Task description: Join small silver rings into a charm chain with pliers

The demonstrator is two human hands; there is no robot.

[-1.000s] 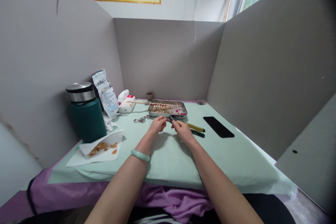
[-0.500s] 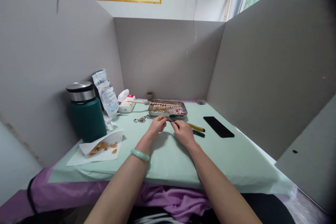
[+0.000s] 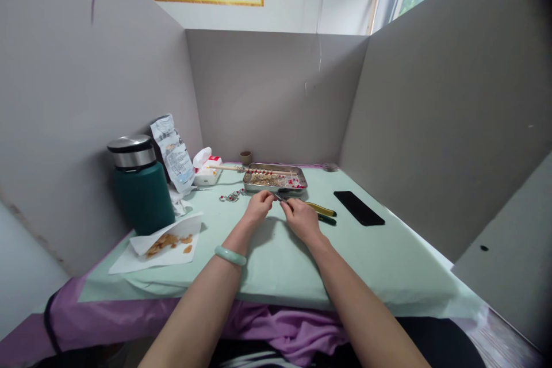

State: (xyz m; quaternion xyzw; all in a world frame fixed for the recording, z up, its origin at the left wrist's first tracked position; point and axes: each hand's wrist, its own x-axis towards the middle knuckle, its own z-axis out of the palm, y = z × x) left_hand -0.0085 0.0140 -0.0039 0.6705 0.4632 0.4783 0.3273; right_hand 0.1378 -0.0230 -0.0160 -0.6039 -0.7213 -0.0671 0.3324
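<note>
My left hand (image 3: pixel 259 207) is closed in a pinch on something too small to make out, just in front of the metal tray (image 3: pixel 276 188). A jade bangle (image 3: pixel 230 255) circles the left wrist. Close by on the right, my right hand (image 3: pixel 302 218) is wrapped round pliers (image 3: pixel 322 209) with yellow and dark green handles; their dark tip points at the left fingertips. Beads and small metal pieces fill the tray, and a stick with red beads (image 3: pixel 269 172) lies across it. A beaded chain (image 3: pixel 232 196) rests left of the tray.
A green bottle (image 3: pixel 144 198), snack pieces on white paper (image 3: pixel 183 253), a propped packet (image 3: pixel 173 152) and a tissue pack (image 3: pixel 207 172) stand or lie at left. A black phone (image 3: pixel 359 208) lies at right. Behind the tray sits a small cup (image 3: pixel 245 157). Grey partitions (image 3: pixel 276 98) enclose the table.
The two hands stay close together and have barely moved. The left fingers have shifted very slightly; the view has moved a little.
</note>
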